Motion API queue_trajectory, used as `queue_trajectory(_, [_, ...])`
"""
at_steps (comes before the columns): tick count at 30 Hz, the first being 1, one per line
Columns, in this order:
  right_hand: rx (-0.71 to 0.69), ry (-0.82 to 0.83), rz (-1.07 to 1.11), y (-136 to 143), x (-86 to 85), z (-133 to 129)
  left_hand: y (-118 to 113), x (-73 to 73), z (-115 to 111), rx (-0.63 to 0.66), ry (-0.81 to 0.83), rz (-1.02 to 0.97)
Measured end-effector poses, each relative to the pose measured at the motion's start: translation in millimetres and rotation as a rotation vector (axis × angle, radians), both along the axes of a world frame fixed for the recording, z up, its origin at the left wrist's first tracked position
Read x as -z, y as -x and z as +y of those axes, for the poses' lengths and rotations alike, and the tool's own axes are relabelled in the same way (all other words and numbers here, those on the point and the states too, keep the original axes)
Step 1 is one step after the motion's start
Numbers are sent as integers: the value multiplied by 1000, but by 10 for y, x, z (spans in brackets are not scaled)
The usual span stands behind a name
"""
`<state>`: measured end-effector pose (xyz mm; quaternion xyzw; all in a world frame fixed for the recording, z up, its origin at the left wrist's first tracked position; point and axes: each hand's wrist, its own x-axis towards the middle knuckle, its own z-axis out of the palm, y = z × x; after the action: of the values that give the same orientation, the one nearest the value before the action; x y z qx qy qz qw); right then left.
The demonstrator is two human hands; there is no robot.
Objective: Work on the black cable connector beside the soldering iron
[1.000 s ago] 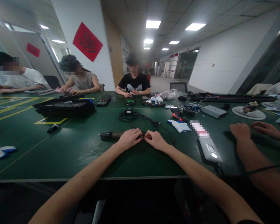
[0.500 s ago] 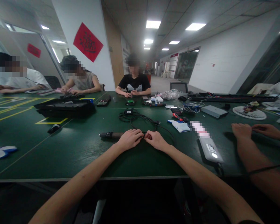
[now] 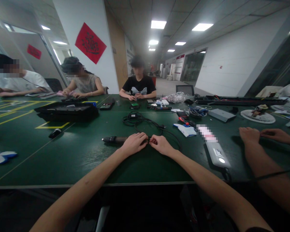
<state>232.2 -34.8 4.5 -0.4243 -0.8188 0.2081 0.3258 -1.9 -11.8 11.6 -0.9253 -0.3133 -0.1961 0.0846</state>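
Observation:
A dark cylindrical tool (image 3: 114, 140) with a pointed metal tip lies on the green table, its tip facing left. My left hand (image 3: 134, 143) is closed over its right end. Close beside it, my right hand (image 3: 161, 145) has its fingers pinched together at the same end, where a small part shows between the hands, too small to make out. A black cable (image 3: 147, 120) with a plug lies coiled just beyond my hands and curves round on the right.
A black tray (image 3: 66, 111) and a small black object (image 3: 55, 133) are at the left. Right of my hands lie a blue and white cloth (image 3: 187, 130), a red-handled tool (image 3: 183, 120) and a white device (image 3: 217, 154). A co-worker's hands (image 3: 250, 135) rest at the far right.
My fingers have shifted slightly around the tool's right end. The tool and the things around it lie as before.

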Motion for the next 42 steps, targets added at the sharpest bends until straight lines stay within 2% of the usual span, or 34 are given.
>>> queue_trajectory(4, [12,0,-4,6,2,-1,3,3,6,44,-17,27])
queue_trajectory(9, [5,-6,-2,3,-3,-2,1,19,18,-4,-19,2])
queue_trajectory(14, [7,-3,-3,7,7,1,14,19,14,55,-29,35])
queue_trajectory(19, [15,-6,-4,11,9,3,12,25,26,3,-11,3])
queue_trajectory(24, [3,-8,-7,4,11,8,19,26,31,59,-19,42])
queue_trajectory(28, [0,-6,4,0,17,9,15,18,29,10,-6,13])
queue_trajectory(33, [-9,-8,10,-3,24,15,22,11,14,63,-27,41])
queue_trajectory(39, [4,-14,6,1,38,18,5,-2,18,5,-8,16])
queue_trajectory(42, [7,-11,-2,0,39,19,6,6,16,23,-17,16])
